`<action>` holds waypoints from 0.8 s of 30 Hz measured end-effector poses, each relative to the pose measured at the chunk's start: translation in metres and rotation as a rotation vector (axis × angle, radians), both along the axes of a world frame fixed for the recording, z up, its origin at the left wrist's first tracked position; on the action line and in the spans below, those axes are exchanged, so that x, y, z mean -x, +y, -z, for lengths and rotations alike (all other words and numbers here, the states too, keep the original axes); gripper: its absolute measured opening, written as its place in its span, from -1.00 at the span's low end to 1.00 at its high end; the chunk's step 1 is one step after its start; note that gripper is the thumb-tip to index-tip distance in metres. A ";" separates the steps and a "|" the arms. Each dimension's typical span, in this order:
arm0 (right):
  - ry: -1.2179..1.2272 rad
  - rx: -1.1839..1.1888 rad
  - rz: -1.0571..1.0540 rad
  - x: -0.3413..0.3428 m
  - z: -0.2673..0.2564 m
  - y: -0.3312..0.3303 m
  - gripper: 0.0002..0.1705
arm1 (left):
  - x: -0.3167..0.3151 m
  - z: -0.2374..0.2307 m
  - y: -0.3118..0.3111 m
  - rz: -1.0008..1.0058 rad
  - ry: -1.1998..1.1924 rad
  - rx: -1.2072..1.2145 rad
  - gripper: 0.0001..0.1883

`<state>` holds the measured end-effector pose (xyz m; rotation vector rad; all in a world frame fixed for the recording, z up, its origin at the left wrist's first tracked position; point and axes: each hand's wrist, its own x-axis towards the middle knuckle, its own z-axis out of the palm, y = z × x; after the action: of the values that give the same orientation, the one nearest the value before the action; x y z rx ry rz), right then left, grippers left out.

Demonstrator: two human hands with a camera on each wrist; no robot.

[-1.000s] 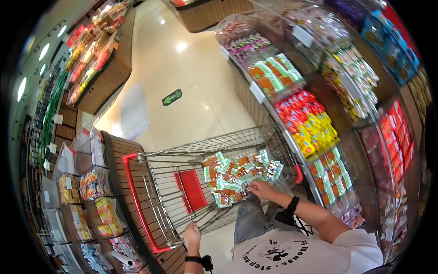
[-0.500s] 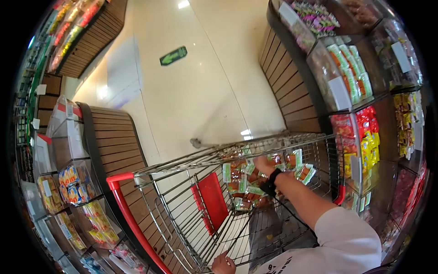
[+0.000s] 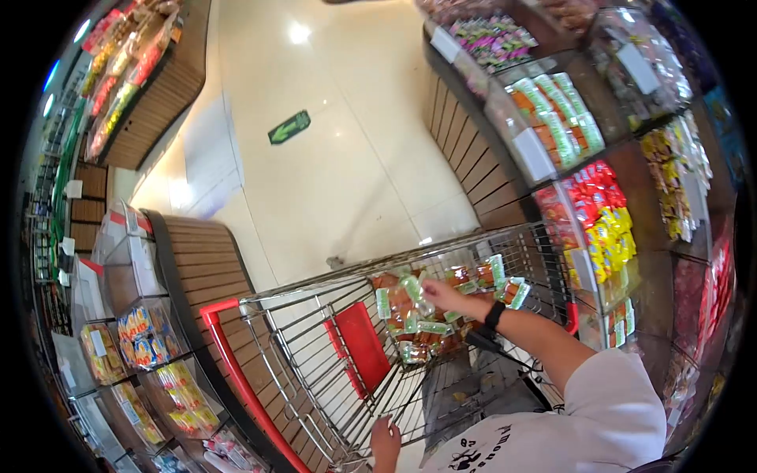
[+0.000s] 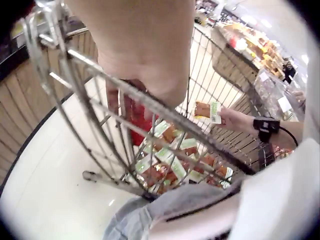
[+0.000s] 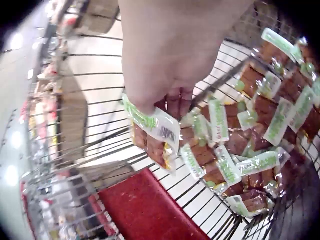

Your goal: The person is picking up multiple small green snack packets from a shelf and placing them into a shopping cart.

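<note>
My right hand [image 3: 444,296] pinches a flat packet [image 5: 153,125] by its white-and-green top edge. Through the clear film of the packet, brown pieces and a barcode show. It is held up over the wire shopping cart [image 5: 185,192], above a heap of similar packets [image 5: 260,145]. In the left wrist view, the held packet [image 4: 206,111] sticks out past the right fingertips. My left hand [image 3: 385,441] hangs at the near side of the cart, fingers loosely bent, nothing seen in it. The cart's rail [image 4: 150,102] crosses in front of its fingers in the left wrist view.
The cart has a red handle [image 3: 236,370] and a red panel [image 3: 359,347]. Wood-fronted candy bins [image 3: 473,158] stand on the right, with yellow packs [image 3: 611,244] in one. More snack bins [image 3: 146,335] line the left. A green arrow sign [image 3: 289,127] marks the tiled floor.
My right hand reached down into the heap of packets and has come up holding one. The head view tilted down and shifted. My left hand stays at the cart's near side.
</note>
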<state>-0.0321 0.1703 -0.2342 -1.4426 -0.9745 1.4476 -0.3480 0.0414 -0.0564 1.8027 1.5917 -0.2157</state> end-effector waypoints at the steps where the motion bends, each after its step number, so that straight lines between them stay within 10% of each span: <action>1: -0.118 -0.054 -0.099 -0.010 -0.033 -0.009 -0.90 | -0.012 -0.002 0.009 0.068 -0.038 -0.094 -0.70; 6: -0.216 -0.174 -0.432 -0.049 -0.209 -0.072 -0.85 | -0.136 -0.066 0.073 0.157 -0.494 -0.364 -0.42; 9: -0.213 -0.256 -0.290 -0.071 -0.273 -0.129 -0.87 | -0.179 -0.066 0.058 0.151 -0.820 0.379 -0.59; 10: -0.169 -0.255 -0.103 -0.080 -0.282 -0.153 -0.87 | -0.197 -0.092 0.052 0.456 -0.502 0.118 -0.75; 13: 0.136 -0.236 0.387 -0.104 -0.328 -0.229 -0.81 | -0.248 -0.146 0.005 0.183 -0.935 0.444 -0.82; 24: 0.153 -0.467 0.639 -0.104 -0.428 -0.458 -0.81 | -0.304 -0.239 -0.182 0.367 -1.238 0.509 -0.74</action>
<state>0.0720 -0.2875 0.1936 -1.1273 -0.6142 0.7814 -0.0439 -0.1402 0.1831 1.3100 0.2886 0.2796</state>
